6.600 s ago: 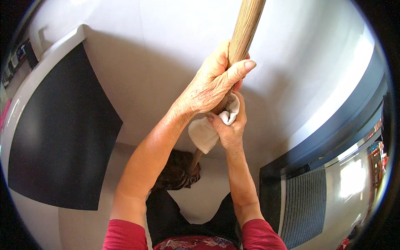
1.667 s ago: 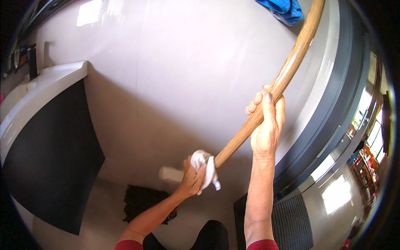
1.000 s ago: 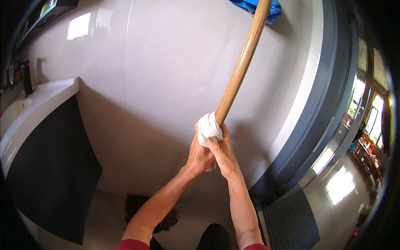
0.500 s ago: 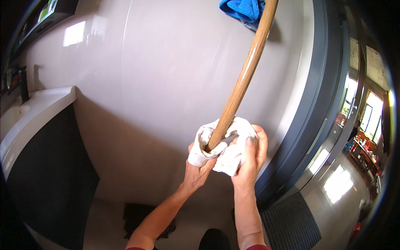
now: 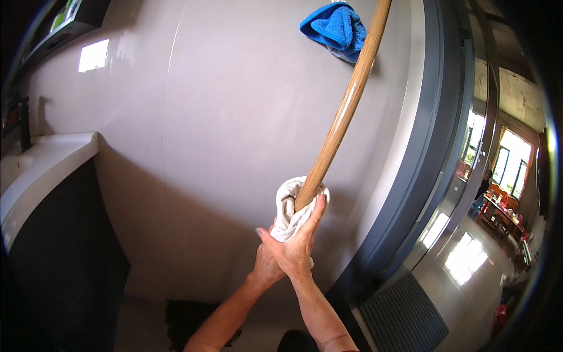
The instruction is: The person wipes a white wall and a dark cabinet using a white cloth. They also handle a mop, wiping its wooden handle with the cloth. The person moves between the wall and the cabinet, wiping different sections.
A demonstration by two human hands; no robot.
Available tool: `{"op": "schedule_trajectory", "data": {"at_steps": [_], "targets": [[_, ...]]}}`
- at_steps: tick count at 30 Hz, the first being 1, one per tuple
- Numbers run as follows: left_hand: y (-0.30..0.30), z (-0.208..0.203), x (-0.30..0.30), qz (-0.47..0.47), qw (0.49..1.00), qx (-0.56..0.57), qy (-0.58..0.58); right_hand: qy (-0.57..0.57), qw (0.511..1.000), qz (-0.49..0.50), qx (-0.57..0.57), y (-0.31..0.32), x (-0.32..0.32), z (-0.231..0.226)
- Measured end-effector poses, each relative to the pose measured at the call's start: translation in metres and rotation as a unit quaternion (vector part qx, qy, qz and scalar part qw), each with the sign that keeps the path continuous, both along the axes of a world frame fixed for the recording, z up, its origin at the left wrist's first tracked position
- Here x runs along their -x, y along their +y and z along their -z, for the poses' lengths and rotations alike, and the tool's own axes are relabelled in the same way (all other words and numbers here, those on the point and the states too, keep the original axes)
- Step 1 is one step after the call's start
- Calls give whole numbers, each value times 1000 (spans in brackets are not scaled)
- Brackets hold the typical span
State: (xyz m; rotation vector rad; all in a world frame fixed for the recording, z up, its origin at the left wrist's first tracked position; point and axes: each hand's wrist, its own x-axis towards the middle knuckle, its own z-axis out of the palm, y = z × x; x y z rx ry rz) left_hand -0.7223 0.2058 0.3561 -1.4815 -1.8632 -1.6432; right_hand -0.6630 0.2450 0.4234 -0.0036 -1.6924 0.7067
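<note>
A long wooden pole point(image 5: 343, 117) slants from the top of the view down to my hands. Around its lower end is a bunched white cloth point(image 5: 288, 202). My right hand point(image 5: 298, 246) wraps the cloth from the right, with its thumb stretched toward the left. Beneath and behind it, my left hand point(image 5: 267, 264) grips the lower part of the cloth, its fingers mostly hidden. The pole's lower end is out of sight inside the cloth and behind my hands.
A blue towel point(image 5: 339, 32) hangs on the glossy wall behind the pole. To the left stands a white washbasin point(image 5: 53, 154) with a dark tap point(image 5: 24, 126). A grey door frame point(image 5: 419, 135) rises on the right, beside a ribbed dark mat point(image 5: 404, 314) on the floor.
My right hand has moved left and closed the loose right part of the cloth around the pole. The two hands now overlap. The view has shifted slightly.
</note>
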Motion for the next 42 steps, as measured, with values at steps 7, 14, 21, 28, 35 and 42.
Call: {"op": "schedule_trajectory", "data": {"at_steps": [7,14,21,28,35,42], "targets": [[6,-6,-7,-30,995,-98,7,49,995,-38,76,27,20,-30],[2,-12,-6,-82,992,-100,-7,69,995,-44,56,76,31,-210],[23,4,0,-98,989,-107,24,140,988,-43,45,87,19,-268],[30,0,12,-120,988,-94,21,140,984,104,41,87,51,-181],[48,1,18,-107,991,-76,17,60,969,238,-33,83,60,-66],[70,22,21,-69,997,-6,-26,-82,982,170,-24,85,28,10]]}}
